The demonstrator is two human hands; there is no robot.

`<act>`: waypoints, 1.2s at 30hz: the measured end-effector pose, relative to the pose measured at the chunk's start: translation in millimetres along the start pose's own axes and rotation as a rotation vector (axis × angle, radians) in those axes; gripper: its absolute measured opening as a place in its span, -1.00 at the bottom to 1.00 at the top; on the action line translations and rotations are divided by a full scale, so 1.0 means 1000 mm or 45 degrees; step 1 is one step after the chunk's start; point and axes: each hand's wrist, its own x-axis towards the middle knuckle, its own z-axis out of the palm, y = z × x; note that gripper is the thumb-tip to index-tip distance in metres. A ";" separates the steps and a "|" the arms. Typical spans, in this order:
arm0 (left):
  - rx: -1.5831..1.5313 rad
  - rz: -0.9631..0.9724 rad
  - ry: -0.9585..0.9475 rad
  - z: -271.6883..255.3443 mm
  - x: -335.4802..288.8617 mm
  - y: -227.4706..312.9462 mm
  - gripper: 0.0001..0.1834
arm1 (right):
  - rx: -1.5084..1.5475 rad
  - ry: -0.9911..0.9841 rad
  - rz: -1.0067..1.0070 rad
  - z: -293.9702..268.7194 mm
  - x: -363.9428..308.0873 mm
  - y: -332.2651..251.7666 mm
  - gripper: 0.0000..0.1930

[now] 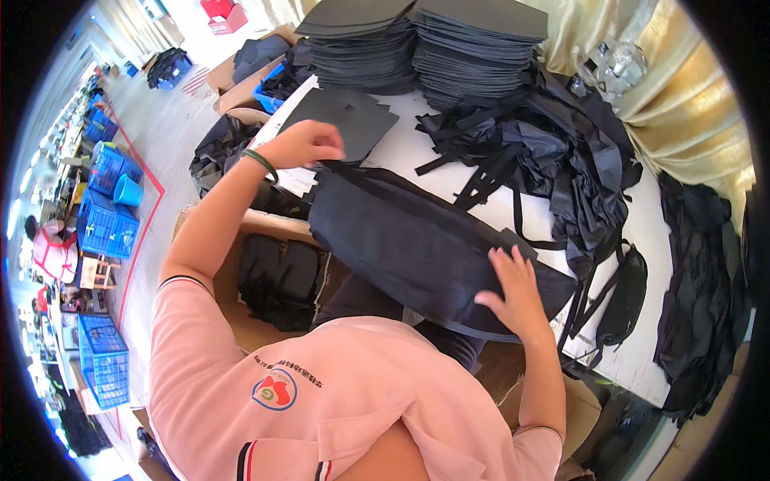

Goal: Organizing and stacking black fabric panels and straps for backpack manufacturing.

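A long black fabric bag (409, 240) lies across the near edge of the white table and over my lap. My left hand (311, 146) has its fingers curled together on a narrow strip at the bag's upper left corner; the fingertips are partly hidden. Toward the right end, my right hand (513, 290) rests flat on the bag with its fingers spread. A dark stiff panel edge (520, 240) shows just beyond the right fingers. Behind my left hand, flat dark grey panels (353, 120) lie loose on the table.
Two tall stacks of dark panels (357, 52) stand at the far side. A heap of black fabric pieces with straps (545, 144) covers the table's right. A small black pouch (624, 297) lies near the right edge. An open cardboard box (233, 289) with black pieces (277, 276) sits at lower left.
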 end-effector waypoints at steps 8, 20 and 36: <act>-0.009 0.555 0.264 0.097 0.010 0.115 -0.59 | 1.913 0.004 -0.187 0.003 0.129 -0.090 -0.43; 0.638 0.054 0.342 0.042 0.030 -0.085 -0.31 | 1.564 0.006 0.051 0.014 0.112 -0.050 -0.61; 0.106 0.136 0.851 0.031 -0.010 0.000 -0.63 | 1.505 0.458 0.246 0.012 0.131 -0.075 -0.86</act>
